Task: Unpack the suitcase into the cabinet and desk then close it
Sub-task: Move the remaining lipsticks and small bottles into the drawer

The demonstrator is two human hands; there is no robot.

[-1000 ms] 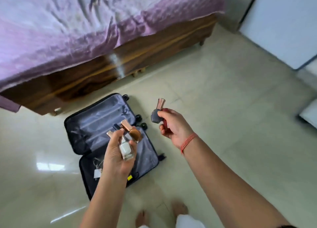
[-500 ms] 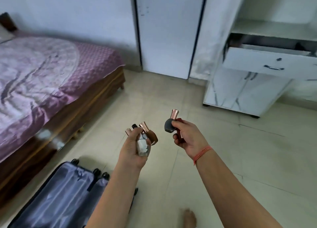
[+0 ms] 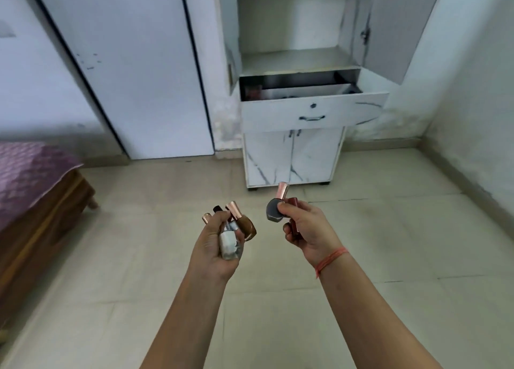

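Nail-polish bottles (image 3: 233,231) are bunched in the left hand (image 3: 215,247), fingers clamped around them, and two more in the closed right hand (image 3: 306,229) — with the open drawer (image 3: 313,110) at 12 o'clock, one could slip from the crowded grip and break on the tiles.

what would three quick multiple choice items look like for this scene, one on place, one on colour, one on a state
1. Where is the bed?
A. left edge of view
B. right of the cabinet
C. behind the drawer

2. What colour is the bottle pinched at the front of the right hand?
A. yellow
B. dark grey
C. green

3. How is the cabinet's drawer?
A. shut
B. removed, on the floor
C. pulled open

Answers:
1 A, its purple cover shows at far left.
2 B, the grey bottle has a rose-gold cap.
3 C, the drawer front juts out with the dark inside showing.
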